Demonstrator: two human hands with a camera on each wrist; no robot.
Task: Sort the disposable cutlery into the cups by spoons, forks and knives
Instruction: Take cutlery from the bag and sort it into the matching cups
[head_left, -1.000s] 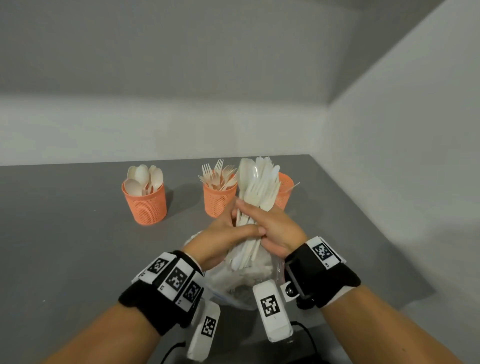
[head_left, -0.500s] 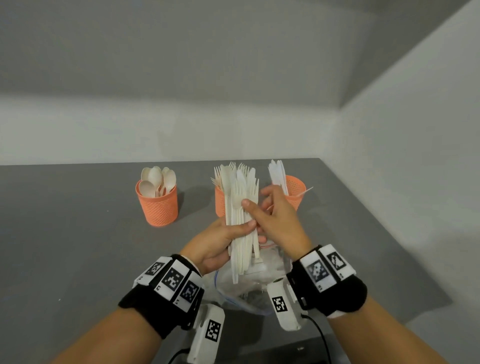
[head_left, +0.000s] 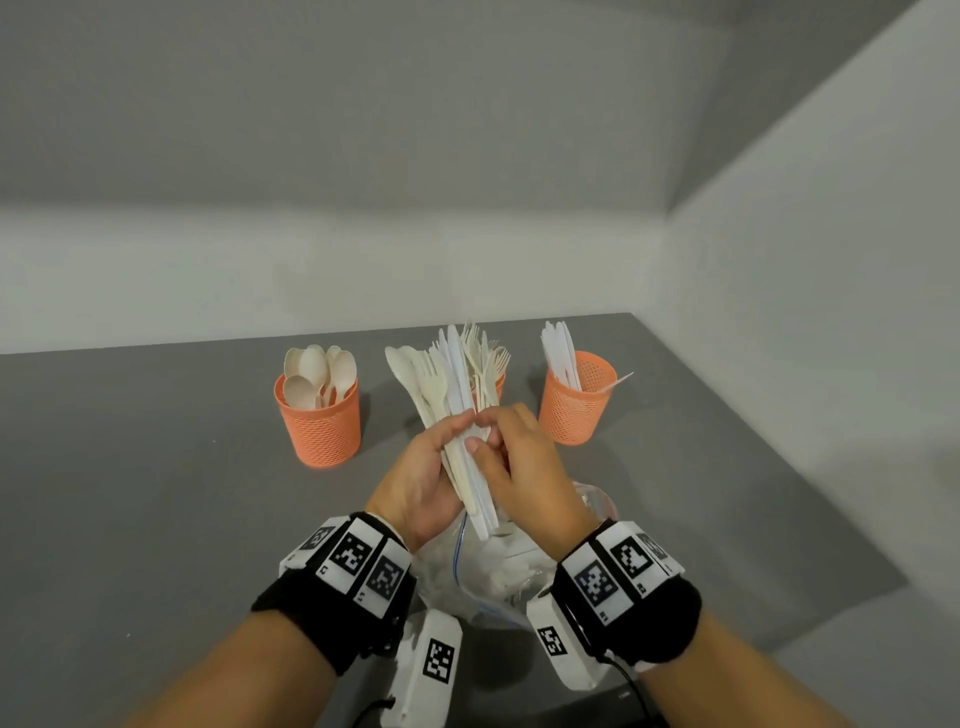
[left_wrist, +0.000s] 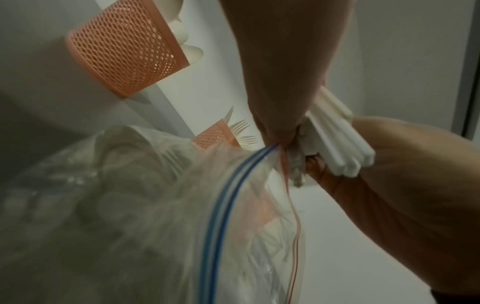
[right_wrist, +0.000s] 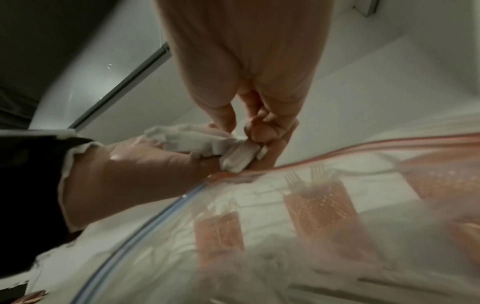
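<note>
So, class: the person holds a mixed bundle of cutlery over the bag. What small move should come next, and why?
Probably the right hand should draw one knife out of the bundle that the left hand grips and carry it to the knife cup: its fingertips already pinch there, and the bundle is mixed.

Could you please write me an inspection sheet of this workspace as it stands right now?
Surface: grey table, set into a corner.
Job's things: spoon cup left, knife cup right, fork cup mostly hidden behind the mixed cutlery bundle.
Clutter: clear zip bag with more cutlery, below the hands.
Hands: left hand grips the bundle; right hand pinches at its handles.
Cables: black cable from the right wrist unit.
Surroundings: plain pale walls.
</note>
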